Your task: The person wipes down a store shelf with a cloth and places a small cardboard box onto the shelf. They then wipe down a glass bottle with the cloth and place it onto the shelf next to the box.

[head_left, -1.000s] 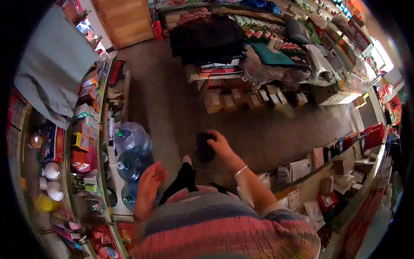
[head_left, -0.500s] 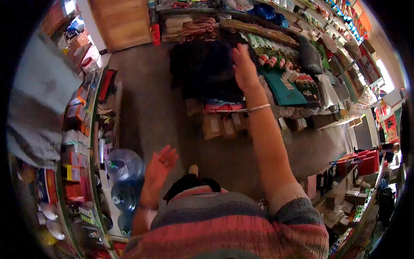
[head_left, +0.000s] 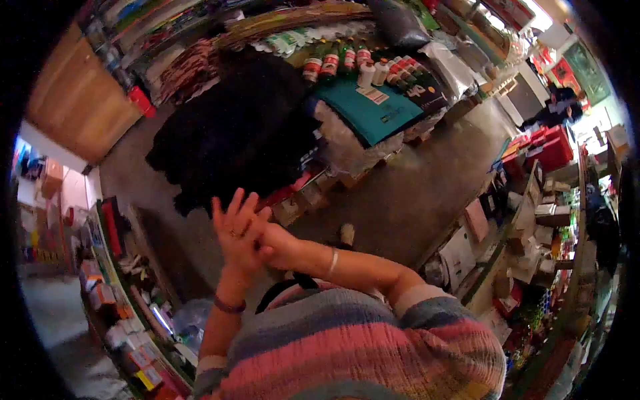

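Note:
My left hand [head_left: 239, 230] is raised at the lower middle with its fingers spread and nothing in them. A ring shows on one finger and a dark band circles that wrist. Against its palm side rests my right hand [head_left: 283, 247], reaching across from the right with a white bracelet [head_left: 333, 261] on the wrist. Most of the right fingers are hidden where the two hands overlap. Beyond the hands, a large heap of dark cloth [head_left: 233, 127] covers a low display. I cannot see either hand touching the heap.
Right of the cloth are a teal flat package [head_left: 373, 110], green bottles with red labels [head_left: 329, 67] and small white bottles [head_left: 380, 72]. Crowded shelves [head_left: 133, 313] run along the left, others [head_left: 533, 233] along the right. A red cylinder [head_left: 141, 101] stands near a wooden door [head_left: 83, 100].
My right hand has come back from the dark cloth and across to meet my left hand. The view has turned right, so the display appears nearer and tilted.

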Motion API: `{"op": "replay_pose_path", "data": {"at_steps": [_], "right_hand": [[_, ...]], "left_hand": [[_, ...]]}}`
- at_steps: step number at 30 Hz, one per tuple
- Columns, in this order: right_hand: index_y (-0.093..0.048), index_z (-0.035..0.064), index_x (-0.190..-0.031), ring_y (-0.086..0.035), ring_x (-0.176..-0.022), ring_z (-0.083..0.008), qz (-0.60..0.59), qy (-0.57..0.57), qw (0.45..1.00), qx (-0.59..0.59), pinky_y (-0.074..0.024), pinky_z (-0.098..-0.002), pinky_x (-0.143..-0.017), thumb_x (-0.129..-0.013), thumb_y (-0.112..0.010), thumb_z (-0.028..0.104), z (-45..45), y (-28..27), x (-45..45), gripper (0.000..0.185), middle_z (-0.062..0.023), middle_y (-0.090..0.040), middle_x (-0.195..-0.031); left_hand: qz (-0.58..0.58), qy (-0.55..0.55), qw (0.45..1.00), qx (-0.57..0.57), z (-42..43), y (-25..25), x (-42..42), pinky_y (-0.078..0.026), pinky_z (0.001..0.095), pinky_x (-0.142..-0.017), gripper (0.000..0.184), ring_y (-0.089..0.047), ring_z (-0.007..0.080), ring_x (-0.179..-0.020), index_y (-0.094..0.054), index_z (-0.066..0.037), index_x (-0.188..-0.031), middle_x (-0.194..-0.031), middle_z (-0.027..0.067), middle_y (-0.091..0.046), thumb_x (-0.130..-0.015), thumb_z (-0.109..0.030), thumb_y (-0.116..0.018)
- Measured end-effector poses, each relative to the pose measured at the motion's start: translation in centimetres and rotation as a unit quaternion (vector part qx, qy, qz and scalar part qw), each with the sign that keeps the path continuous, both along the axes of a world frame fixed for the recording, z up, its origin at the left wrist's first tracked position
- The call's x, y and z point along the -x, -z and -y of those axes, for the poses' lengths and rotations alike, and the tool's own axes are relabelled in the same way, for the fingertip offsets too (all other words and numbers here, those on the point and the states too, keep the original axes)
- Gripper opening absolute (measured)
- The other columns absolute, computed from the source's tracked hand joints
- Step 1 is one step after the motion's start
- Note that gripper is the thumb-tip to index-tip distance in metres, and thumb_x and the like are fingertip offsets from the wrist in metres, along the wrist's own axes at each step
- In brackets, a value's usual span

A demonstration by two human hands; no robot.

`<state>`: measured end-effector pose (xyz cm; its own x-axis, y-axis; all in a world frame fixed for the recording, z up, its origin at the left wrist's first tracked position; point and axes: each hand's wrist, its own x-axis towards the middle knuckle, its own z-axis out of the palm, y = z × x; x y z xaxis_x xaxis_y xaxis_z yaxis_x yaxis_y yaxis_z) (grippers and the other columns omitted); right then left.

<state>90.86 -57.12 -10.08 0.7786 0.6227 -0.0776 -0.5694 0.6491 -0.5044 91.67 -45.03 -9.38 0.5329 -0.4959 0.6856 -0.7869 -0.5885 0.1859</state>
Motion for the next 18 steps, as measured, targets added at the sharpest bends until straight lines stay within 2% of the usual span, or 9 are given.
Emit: {"op": "replay_pose_path", "data": {"at_steps": [1, 2, 5, 7, 9, 12, 15, 18], "right_hand": [[-0.029, 0.0068, -0.141, -0.034, -0.131, -0.0227, -0.011, -0.004, 1.000, 0.013, -0.0239, -0.0373, -0.109, -0.095, -0.032, 0.051, 1.7, -1.0, -0.3, 0.063, -0.0096, -0.036, -0.143], [-0.027, 0.0062, -0.142, -0.035, -0.131, -0.0227, -0.022, -0.012, 0.999, 0.027, -0.0244, -0.0370, -0.109, -0.096, -0.034, 0.049, 3.5, -1.7, -0.8, 0.063, -0.0101, -0.037, -0.142], [-0.026, 0.0041, -0.142, -0.040, -0.127, -0.0241, 0.070, -0.063, 0.986, -0.139, -0.0292, -0.0375, -0.106, -0.095, -0.037, 0.048, 11.6, -2.6, -4.7, 0.066, -0.0126, -0.041, -0.139], [-0.029, 0.0040, -0.141, -0.044, -0.123, -0.0245, 0.103, -0.014, 0.995, -0.008, -0.0324, -0.0373, -0.103, -0.095, -0.038, 0.049, 16.4, -0.5, -8.0, 0.065, -0.0138, -0.043, -0.137], [-0.034, 0.0035, -0.139, -0.050, -0.117, -0.0242, 0.092, 0.034, 0.991, 0.090, -0.0370, -0.0362, -0.099, -0.095, -0.042, 0.046, 20.8, 1.7, -10.8, 0.062, -0.0144, -0.050, -0.131], [-0.037, 0.0026, -0.137, -0.054, -0.111, -0.0226, 0.023, 0.002, 0.997, 0.074, -0.0399, -0.0353, -0.096, -0.095, -0.045, 0.039, 27.4, 3.8, -13.6, 0.056, -0.0133, -0.054, -0.124], [-0.042, 0.0020, -0.132, -0.058, -0.103, -0.0198, 0.057, 0.029, 0.981, 0.183, -0.0431, -0.0332, -0.091, -0.095, -0.047, 0.032, 34.0, 5.6, -16.5, 0.048, -0.0116, -0.060, -0.115], [-0.048, 0.0016, -0.127, -0.059, -0.098, -0.0178, 0.026, 0.081, 0.967, 0.238, -0.0450, -0.0310, -0.087, -0.096, -0.047, 0.025, 39.5, 7.0, -19.5, 0.039, -0.0107, -0.062, -0.110]], "left_hand": [[-0.023, -0.065, 0.997, 0.034, 0.4, 1.5, -1.8, -0.019, 0.0510, -0.109, 0.058, -0.042, 0.0343, -0.125, -0.057, -0.011, -0.122, -0.134, 0.0119, -0.048, -0.094, -0.053, -0.029], [-0.069, -0.099, 0.991, 0.054, 0.1, 2.8, -3.5, -0.021, 0.0493, -0.108, 0.053, -0.043, 0.0331, -0.124, -0.058, -0.009, -0.120, -0.134, 0.0119, -0.048, -0.094, -0.048, -0.032], [-0.169, -0.189, 0.963, 0.094, 1.8, 4.2, -8.1, -0.027, 0.0437, -0.106, 0.040, -0.046, 0.0300, -0.121, -0.059, -0.006, -0.118, -0.132, 0.0119, -0.050, -0.093, -0.033, -0.044], [-0.196, -0.236, 0.947, 0.092, 5.2, 3.4, -9.9, -0.031, 0.0394, -0.103, 0.033, -0.048, 0.0284, -0.118, -0.058, -0.005, -0.118, -0.130, 0.0117, -0.051, -0.090, -0.022, -0.052], [-0.238, -0.212, 0.943, 0.093, 9.9, 4.0, -11.5, -0.033, 0.0367, -0.101, 0.034, -0.049, 0.0279, -0.116, -0.058, -0.005, -0.118, -0.128, 0.0109, -0.053, -0.086, -0.015, -0.057], [-0.275, -0.194, 0.941, 0.037, 17.8, 4.1, -12.9, -0.038, 0.0365, -0.098, 0.037, -0.050, 0.0288, -0.115, -0.058, -0.006, -0.119, -0.126, 0.0104, -0.054, -0.082, -0.011, -0.061], [-0.316, -0.158, 0.935, 0.021, 24.7, 4.2, -16.2, -0.039, 0.0367, -0.096, 0.039, -0.050, 0.0296, -0.114, -0.057, -0.006, -0.119, -0.125, 0.0111, -0.054, -0.080, -0.010, -0.062], [-0.345, -0.142, 0.927, 0.022, 28.8, 5.0, -19.4, -0.041, 0.0369, -0.095, 0.040, -0.051, 0.0306, -0.112, -0.056, -0.006, -0.118, -0.123, 0.0119, -0.054, -0.079, -0.011, -0.063]]}}
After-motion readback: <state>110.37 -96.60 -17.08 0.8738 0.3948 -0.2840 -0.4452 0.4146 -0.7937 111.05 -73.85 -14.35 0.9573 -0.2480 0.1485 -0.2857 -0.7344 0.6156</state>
